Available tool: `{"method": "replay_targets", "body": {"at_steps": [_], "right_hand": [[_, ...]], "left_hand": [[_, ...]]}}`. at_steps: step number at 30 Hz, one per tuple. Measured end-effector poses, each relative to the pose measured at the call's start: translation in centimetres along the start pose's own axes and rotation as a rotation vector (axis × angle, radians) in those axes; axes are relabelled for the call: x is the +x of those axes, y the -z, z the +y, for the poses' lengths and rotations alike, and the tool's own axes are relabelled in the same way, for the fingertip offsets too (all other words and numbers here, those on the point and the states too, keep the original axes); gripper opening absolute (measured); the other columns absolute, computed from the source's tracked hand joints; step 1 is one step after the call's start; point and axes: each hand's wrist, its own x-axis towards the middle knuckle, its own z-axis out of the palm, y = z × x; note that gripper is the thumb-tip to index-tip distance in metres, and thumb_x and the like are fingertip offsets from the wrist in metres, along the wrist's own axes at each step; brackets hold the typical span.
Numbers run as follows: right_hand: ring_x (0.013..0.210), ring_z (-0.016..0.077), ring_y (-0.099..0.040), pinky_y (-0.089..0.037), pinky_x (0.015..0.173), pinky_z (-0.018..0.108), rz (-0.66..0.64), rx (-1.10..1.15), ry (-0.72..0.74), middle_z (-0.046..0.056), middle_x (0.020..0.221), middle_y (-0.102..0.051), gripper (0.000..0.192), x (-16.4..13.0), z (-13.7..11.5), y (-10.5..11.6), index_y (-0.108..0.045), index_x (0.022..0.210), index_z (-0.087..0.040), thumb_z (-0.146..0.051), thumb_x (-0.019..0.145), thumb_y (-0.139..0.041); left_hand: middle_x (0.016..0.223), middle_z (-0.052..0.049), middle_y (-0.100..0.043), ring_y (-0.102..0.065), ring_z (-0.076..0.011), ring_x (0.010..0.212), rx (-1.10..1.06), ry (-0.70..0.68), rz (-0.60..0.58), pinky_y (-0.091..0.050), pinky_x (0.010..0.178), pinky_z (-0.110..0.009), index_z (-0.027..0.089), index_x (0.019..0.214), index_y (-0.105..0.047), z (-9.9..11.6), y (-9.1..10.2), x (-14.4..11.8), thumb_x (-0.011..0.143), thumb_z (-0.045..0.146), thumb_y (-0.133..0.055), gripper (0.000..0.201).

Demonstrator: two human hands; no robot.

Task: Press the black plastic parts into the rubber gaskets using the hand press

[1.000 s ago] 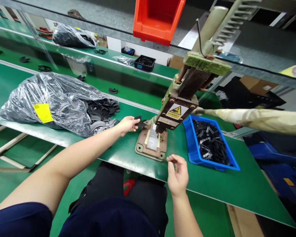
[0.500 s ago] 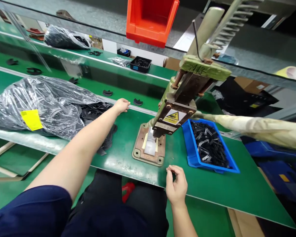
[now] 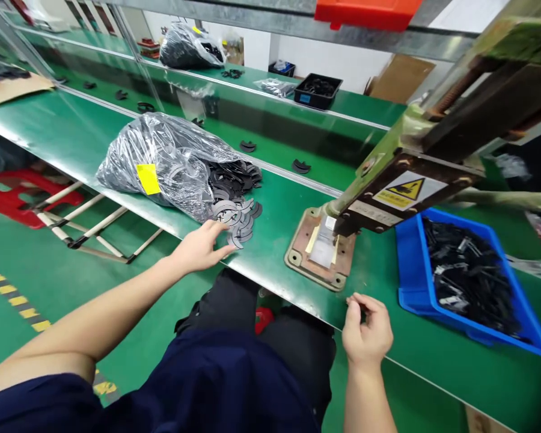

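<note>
My left hand (image 3: 202,245) reaches to a pile of dark, crescent-shaped plastic pieces (image 3: 241,224) near the bench's front edge. Its thumb and fingers are apart at the pile's near side; whether they touch a piece I cannot tell. More such pieces spill from the mouth of a clear plastic bag (image 3: 171,150) with a yellow label. My right hand (image 3: 368,329) rests by the bench edge, fingers curled and thumb pressed to them. Anything in that pinch is too small to make out. In front of it stands a hand press (image 3: 388,186) with a metal fixture (image 3: 323,252) on its base plate.
A blue bin (image 3: 410,282) of small black parts stands right of the press. Behind, a green conveyor carries several curved pieces, one black crescent (image 3: 301,166) among them. A black tray (image 3: 318,90) sits on the far shelf. An orange bin (image 3: 369,12) hangs overhead.
My left hand has come back from the conveyor's edge to the pile of crescent pieces, and its fingers have spread. The view has swung left. My right hand stays curled by the bench edge.
</note>
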Motion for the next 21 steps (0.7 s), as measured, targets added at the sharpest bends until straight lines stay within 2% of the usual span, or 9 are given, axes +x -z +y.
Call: {"method": "replay_targets", "body": {"at_steps": [2,5,10,13,15,18,21], "right_hand": [[0.095,0.0215,-0.074,-0.06,0.089,0.042,-0.009,-0.013,0.012,0.009,0.103,-0.075,0.019,0.1,-0.2,0.1,-0.071,0.107,-0.02,-0.034,0.095,-0.068],[0.096,0.0213,-0.073,-0.06,0.088,0.04,-0.029,-0.028,0.027,0.009,0.102,-0.075,0.02,0.1,-0.5,0.2,-0.071,0.107,-0.019,-0.035,0.095,-0.067],[0.095,0.0205,-0.073,-0.06,0.086,0.038,-0.039,-0.042,0.037,0.009,0.101,-0.075,0.02,0.2,-0.8,0.2,-0.071,0.106,-0.019,-0.035,0.096,-0.065],[0.095,0.0204,-0.073,-0.06,0.086,0.038,-0.03,-0.049,0.04,0.008,0.101,-0.075,0.019,0.2,-0.8,0.2,-0.071,0.106,-0.02,-0.034,0.096,-0.066],[0.096,0.0202,-0.073,-0.06,0.087,0.038,-0.03,-0.052,0.043,0.008,0.102,-0.075,0.018,0.2,-0.9,0.2,-0.071,0.106,-0.02,-0.033,0.095,-0.066],[0.096,0.02,-0.072,-0.06,0.086,0.037,-0.04,-0.052,0.05,0.008,0.102,-0.075,0.017,0.2,-1.0,0.2,-0.071,0.106,-0.02,-0.033,0.095,-0.066],[0.095,0.0201,-0.072,-0.061,0.085,0.037,-0.046,-0.055,0.055,0.008,0.102,-0.075,0.017,0.3,-1.1,0.2,-0.071,0.105,-0.02,-0.033,0.096,-0.065]], "left_hand": [[0.144,-0.015,-0.063,-0.073,-0.031,0.11,0.049,0.051,0.019,-0.059,0.091,-0.041,0.024,0.148,-0.057,0.7,-1.7,-0.5,0.095,0.066,-0.068,0.069],[0.15,-0.017,-0.06,-0.068,-0.0367,0.127,0.089,0.052,0.037,-0.058,0.098,-0.043,0.023,0.153,-0.053,1.7,-3.2,0.4,0.096,0.065,-0.068,0.072],[0.151,-0.017,-0.059,-0.064,-0.0374,0.135,-0.005,0.071,0.004,-0.054,0.107,-0.045,0.021,0.15,-0.052,2.3,-3.6,3.5,0.092,0.059,-0.076,0.073],[0.149,-0.017,-0.059,-0.065,-0.0347,0.132,-0.111,0.091,-0.024,-0.054,0.106,-0.044,0.02,0.15,-0.05,2.3,-3.8,5.2,0.086,0.05,-0.083,0.078],[0.144,-0.015,-0.062,-0.068,-0.0311,0.125,-0.175,0.093,-0.037,-0.056,0.101,-0.042,0.02,0.15,-0.05,2.3,-4.0,5.9,0.089,0.042,-0.08,0.072],[0.131,-0.011,-0.07,-0.071,-0.0271,0.114,-0.208,0.103,-0.042,-0.056,0.097,-0.04,0.021,0.14,-0.056,2.2,-4.3,6.4,0.095,0.035,-0.071,0.049],[0.129,-0.011,-0.07,-0.071,-0.0269,0.114,-0.178,0.069,0.007,-0.056,0.097,-0.041,0.022,0.133,-0.06,2.5,-4.4,6.5,0.1,0.032,-0.063,0.035]]}}
